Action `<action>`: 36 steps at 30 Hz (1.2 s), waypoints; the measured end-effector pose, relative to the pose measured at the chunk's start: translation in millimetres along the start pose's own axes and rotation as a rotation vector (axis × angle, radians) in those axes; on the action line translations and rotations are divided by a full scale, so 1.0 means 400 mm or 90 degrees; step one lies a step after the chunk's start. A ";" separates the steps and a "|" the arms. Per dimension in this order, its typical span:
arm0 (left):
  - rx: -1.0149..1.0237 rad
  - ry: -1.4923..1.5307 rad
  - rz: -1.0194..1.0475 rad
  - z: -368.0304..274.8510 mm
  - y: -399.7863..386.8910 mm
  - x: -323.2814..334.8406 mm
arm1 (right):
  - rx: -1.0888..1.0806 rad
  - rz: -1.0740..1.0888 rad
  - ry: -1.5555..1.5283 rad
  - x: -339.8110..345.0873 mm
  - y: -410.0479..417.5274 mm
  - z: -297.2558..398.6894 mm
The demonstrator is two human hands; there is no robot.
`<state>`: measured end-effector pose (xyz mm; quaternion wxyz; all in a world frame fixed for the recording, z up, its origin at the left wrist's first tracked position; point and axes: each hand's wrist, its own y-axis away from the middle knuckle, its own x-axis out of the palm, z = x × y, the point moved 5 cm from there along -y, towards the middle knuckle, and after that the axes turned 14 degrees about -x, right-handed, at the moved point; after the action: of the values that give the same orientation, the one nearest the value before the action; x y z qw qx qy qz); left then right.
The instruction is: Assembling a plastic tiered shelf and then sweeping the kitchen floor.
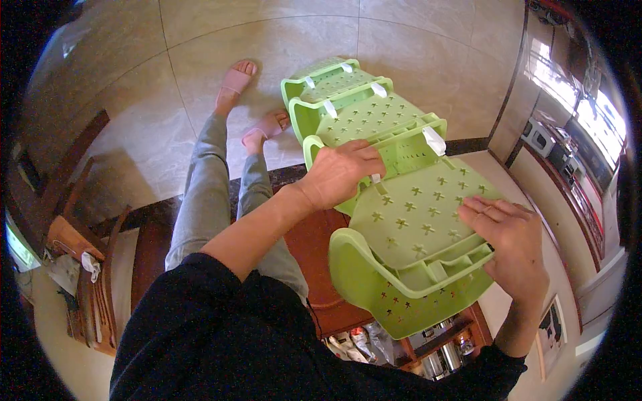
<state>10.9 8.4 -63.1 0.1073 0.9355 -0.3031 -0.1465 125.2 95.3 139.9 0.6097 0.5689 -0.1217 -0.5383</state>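
Note:
Before me stands a light-green plastic tiered rack (419, 210) with star-like cutouts in its shelves and raised side walls. White plastic clips (434, 141) sit at the joints between tiers. My left hand (338, 173) grips the rim of a middle tier, its fingers curled over the edge beside a white clip. My right hand (506, 240) holds the right edge of the nearest, top tier, fingers lying on the shelf surface and the thumb side at the rim. The undersides of both hands are hidden.
Lower tiers reach down to the tiled floor (416, 30), near my feet in pink slippers (235, 81). A reddish-brown wooden surface (318, 250) lies beside the rack. Below it, a shelf (441, 346) holds bags and metal containers. A framed picture (551, 331) is at right, wooden furniture (80, 240) at left.

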 end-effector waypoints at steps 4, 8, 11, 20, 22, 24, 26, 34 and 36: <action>-0.003 -0.024 0.026 0.000 0.000 -0.003 | -0.008 -0.013 0.019 -0.003 -0.001 -0.003; 0.003 -0.040 0.037 -0.001 -0.001 -0.001 | -0.010 -0.018 0.011 -0.003 -0.001 -0.011; 0.013 -0.027 0.022 0.000 0.000 -0.001 | -0.011 -0.010 -0.005 -0.006 -0.004 -0.016; 0.011 -0.038 0.022 -0.005 -0.001 0.002 | -0.009 -0.004 -0.008 0.002 -0.012 -0.023; 0.005 -0.032 0.037 0.000 -0.003 0.005 | -0.013 -0.004 0.002 0.003 -0.013 -0.021; 0.000 -0.025 0.053 0.002 -0.003 0.008 | -0.015 -0.004 0.010 0.008 -0.013 -0.019; 0.009 -0.015 0.019 -0.005 -0.006 0.003 | -0.028 -0.041 0.032 0.006 -0.007 -0.014; -0.002 -0.002 0.019 -0.004 -0.003 -0.002 | -0.029 -0.089 0.078 0.052 0.002 -0.003; 0.001 -0.002 0.023 -0.006 -0.008 -0.002 | -0.026 -0.088 0.085 0.055 0.006 -0.002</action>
<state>12.7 11.9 -61.8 0.1089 0.9296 -0.3203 -0.1461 135.7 77.6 131.6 0.5896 0.5980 -0.0298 -0.5422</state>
